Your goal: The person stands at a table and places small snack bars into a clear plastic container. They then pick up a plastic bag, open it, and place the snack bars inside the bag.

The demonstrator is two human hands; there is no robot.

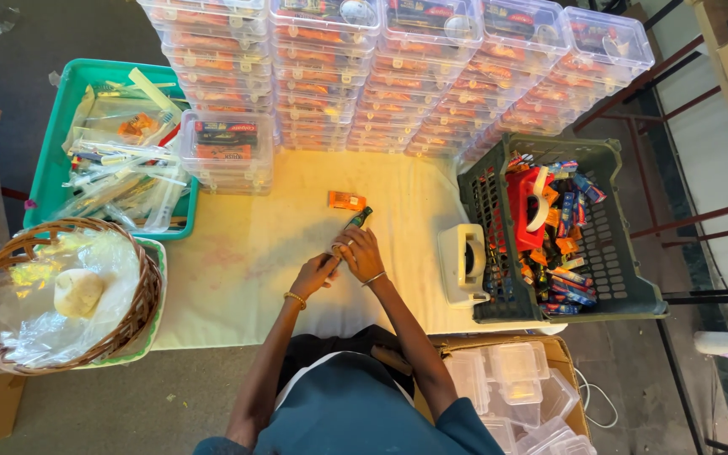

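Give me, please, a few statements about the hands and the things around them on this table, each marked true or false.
1. Both hands hold a dark tube: true. The left hand and right hand meet on the dark tube.
2. The small orange packet lies inside the wicker basket: false. It lies on the table cloth, just beyond the hands.
3. The dark crate stands to the person's right: true.
4. The teal tray is on the right: false. It is on the left, behind the wicker basket.

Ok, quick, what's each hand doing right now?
Left hand: closed on the near end of the tube.
Right hand: closed around the tube.
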